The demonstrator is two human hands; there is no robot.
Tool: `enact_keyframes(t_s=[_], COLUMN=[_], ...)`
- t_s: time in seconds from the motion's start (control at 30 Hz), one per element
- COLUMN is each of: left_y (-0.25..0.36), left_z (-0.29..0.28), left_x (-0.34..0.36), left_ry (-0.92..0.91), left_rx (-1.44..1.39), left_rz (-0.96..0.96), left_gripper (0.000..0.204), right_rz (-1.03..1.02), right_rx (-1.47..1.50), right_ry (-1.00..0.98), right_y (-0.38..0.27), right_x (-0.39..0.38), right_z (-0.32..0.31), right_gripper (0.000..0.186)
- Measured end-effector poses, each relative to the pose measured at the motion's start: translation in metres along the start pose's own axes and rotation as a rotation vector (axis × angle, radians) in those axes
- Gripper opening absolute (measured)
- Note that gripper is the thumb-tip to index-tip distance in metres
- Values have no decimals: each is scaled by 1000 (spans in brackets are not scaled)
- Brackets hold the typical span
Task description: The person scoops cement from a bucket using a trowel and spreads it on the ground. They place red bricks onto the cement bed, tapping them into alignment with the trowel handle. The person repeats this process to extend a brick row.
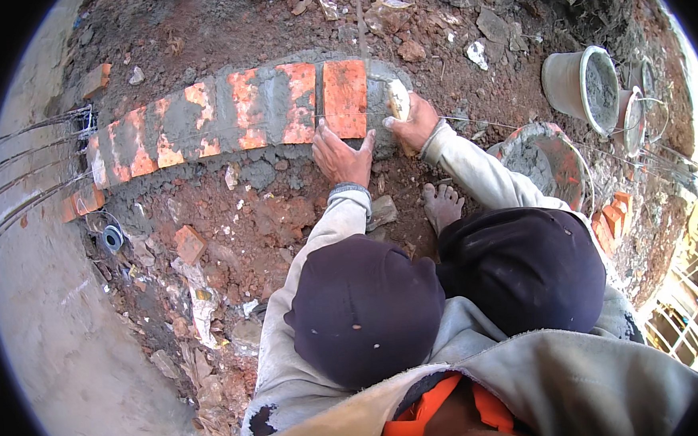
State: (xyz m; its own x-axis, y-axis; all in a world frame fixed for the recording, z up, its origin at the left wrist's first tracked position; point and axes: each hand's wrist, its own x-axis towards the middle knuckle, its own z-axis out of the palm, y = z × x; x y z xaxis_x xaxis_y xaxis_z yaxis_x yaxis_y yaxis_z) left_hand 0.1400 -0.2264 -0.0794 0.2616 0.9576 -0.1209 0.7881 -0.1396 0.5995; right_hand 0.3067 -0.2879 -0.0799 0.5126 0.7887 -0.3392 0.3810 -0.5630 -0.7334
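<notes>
A curved row of mortar-smeared orange bricks (207, 123) runs across the upper middle on grey mortar. My left hand (341, 154) grips the near end of the rightmost brick (344, 90), fingers at its left side and thumb at its right corner. Just to the right, my right hand (417, 124) is closed on what looks like a trowel's pale, mortar-caked handle (398, 101), over wet mortar. A thin string crosses the bricks and continues right. My bare foot (442, 204) is below, between my arms, behind my dark-clad knees.
Buckets of mortar (565, 85) stand at right, a larger one (561, 165) beside my right arm. Loose bricks (613, 222) lie below them. Rebar (38, 169) juts along the pale left wall (42, 301), near a small spool (112, 239). Rubble covers the soil (433, 29).
</notes>
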Motion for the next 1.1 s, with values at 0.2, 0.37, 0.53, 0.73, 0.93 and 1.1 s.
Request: enact_keyframes(t_s=[0.2,0.37,0.53,0.73,0.93,1.1], left_y=[-6,-4,-12,-26,-28,-35], left_z=[-4,-11,-16,-11,-15,-39], left_x=[1,-1,5,-4,1,-24], left_ry=[55,149,-156,-425,-505,-206], left_rx=[-30,-215,-1237,-1944,-1975,-313], left_rz=[48,84,-419,-747,-981,-245], left_gripper=[86,72,50,59,63,51], right_rz=[49,-42,-133,-56,-28,-40], right_rx=[-258,-215,-193,-36,-78,-47], right_ry=[13,146,203,177,112,99], right_y=[-40,-59,-72,-69,-64,-58], right_x=[3,3,9,14,10,10], right_z=[-4,-22,-38,-42,-35,-38], right_gripper=[47,46,46,43,46,46])
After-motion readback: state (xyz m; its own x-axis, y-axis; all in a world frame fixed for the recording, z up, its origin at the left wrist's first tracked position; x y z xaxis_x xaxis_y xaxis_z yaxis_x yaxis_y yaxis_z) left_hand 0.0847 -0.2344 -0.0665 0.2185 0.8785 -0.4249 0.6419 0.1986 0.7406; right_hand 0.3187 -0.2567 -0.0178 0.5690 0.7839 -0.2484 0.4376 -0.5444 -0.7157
